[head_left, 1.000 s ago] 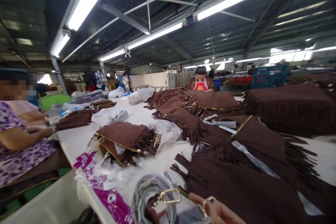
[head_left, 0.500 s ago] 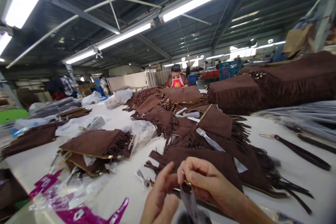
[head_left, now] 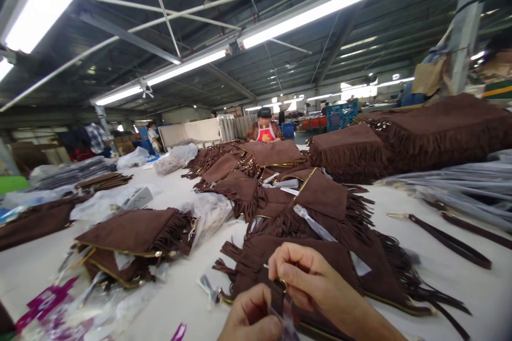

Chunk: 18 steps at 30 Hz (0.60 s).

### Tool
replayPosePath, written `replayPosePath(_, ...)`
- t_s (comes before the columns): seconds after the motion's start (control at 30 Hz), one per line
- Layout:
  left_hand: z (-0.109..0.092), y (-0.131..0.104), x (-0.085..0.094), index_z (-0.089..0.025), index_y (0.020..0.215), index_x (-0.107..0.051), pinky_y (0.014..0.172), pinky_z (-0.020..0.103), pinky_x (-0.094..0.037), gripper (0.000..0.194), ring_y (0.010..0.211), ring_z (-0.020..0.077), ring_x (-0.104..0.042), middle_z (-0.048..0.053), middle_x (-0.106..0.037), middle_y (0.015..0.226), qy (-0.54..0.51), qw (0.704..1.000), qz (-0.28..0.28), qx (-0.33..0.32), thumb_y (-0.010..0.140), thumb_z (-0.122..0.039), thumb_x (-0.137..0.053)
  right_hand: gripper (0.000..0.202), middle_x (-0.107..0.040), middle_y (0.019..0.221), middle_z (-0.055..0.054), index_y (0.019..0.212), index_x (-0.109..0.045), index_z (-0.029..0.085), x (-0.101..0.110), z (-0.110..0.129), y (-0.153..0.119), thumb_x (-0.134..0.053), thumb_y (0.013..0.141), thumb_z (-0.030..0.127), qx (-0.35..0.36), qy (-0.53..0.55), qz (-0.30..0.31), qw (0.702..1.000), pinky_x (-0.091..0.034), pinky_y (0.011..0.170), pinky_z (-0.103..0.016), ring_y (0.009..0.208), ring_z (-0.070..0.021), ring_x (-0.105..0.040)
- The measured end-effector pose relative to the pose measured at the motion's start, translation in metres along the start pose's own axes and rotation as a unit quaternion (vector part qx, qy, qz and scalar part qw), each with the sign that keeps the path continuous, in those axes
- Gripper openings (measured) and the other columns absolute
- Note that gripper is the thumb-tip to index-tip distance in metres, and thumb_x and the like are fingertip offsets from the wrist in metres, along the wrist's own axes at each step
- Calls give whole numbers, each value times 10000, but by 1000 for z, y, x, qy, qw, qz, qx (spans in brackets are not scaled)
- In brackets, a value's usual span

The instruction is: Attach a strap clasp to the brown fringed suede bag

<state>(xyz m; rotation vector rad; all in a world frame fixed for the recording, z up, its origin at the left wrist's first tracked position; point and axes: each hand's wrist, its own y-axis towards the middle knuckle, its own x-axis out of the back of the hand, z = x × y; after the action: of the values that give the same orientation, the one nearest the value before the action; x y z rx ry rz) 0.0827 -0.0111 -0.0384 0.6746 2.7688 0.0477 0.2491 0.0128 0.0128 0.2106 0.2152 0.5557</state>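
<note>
A long white worktable [head_left: 400, 197] runs away under strip lights in a factory hall with a dark metal roof. At its near edge the right hand [head_left: 310, 277] is curled, fingertips pinched on a small gold ring at the top of a dark strap [head_left: 277, 294]. The left hand [head_left: 252, 319] is closed into a loose fist just below, gripping the same strap; its lower part is cut off by the frame, as is whatever hangs beneath it. Right behind the hands lies a brown fringed suede bag [head_left: 256, 261], the nearest of a pile of fringed bags [head_left: 320, 202] that stretches up the table. To the left sits a separate stack of bags [head_left: 132, 234], partly over clear plastic bags [head_left: 208, 213]. At the lower left are magenta printed wrappers [head_left: 44, 301]; their lettering is too blurred to read. On the right lie loose brown straps [head_left: 448, 237] with gold clasps, and behind them a tall heap of fringed bags [head_left: 420, 133]. A person in a red apron [head_left: 264, 129] works at the far end of the table, small and indistinct.
</note>
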Motion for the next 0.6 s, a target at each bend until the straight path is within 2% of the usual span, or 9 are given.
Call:
replayPosePath(0.07,-7,1,-1,-130,822,-698,629,234,-424,521,612,136,-565,57,-650,687,-11,1000,-2,4,619,-599,-800,404,-408,520,94,845,-600,156,-1,3,-1,-637,854,559,6,-24,8,1000,-209,392,-181,397,-52,-266)
replayPosePath(0.13,-13,3,-1,-114,759,-690,573,215,-401,480,537,107,-519,40,-619,610,17,1000,-17,2,678,-581,-769,384,-472,577,57,814,-597,174,-1,10,-3,-612,868,554,24,-74,-1,997,-291,432,-198,442,-81,-377)
replayPosePath(0.2,-18,5,2,-112,708,-680,546,209,-385,480,513,100,-485,25,-586,566,53,997,-53,-28,709,-588,-739,353,-564,706,-11,726,-573,199,2,19,-7,-586,890,512,64,-156,-35,985,-426,584,-254,699,-179,-580)
replayPosePath(0.23,-21,5,4,-117,721,-683,548,211,-388,477,523,104,-484,22,-587,578,65,994,-78,-50,717,-593,-728,347,-593,775,-40,682,-551,210,4,23,-8,-572,901,478,89,-204,-61,973,-455,702,-295,913,-240,-600)
replayPosePath(0.3,-24,4,8,-132,773,-703,578,214,-404,450,577,118,-508,30,-617,659,99,981,-134,-101,732,-580,-720,316,-611,851,-66,652,-529,226,7,30,-12,-543,915,401,130,-296,-106,940,-434,848,-335,1195,-293,-489)
replayPosePath(0.37,-27,2,11,-150,820,-730,611,214,-417,415,635,135,-526,38,-641,731,154,960,-182,-145,755,-559,-708,265,-617,892,-65,679,-540,232,8,32,-15,-514,922,337,145,-371,-120,909,-448,793,-304,1133,-273,-540)
replayPosePath(0.43,-27,-1,10,-164,798,-744,630,214,-424,379,654,148,-532,36,-647,716,221,935,-215,-175,789,-538,-681,233,-617,920,-55,704,-546,232,5,31,-17,-491,924,285,154,-427,-99,886,-454,674,-265,888,-211,-620)
replayPosePath(0.5,-26,-3,8,-177,764,-749,628,214,-430,354,636,157,-537,32,-646,664,278,913,-231,-191,823,-511,-648,211,-617,902,-40,727,-541,234,1,27,-18,-466,924,241,161,-468,-82,865,-451,625,-251,739,-168,-612)
replayPosePath(0.6,-24,-5,4,-197,777,-762,623,212,-435,307,623,164,-561,34,-665,659,328,889,-241,-210,847,-465,-630,190,-610,862,-33,767,-532,239,-5,20,-18,-423,916,192,160,-518,-87,836,-460,653,-258,751,-174,-624)
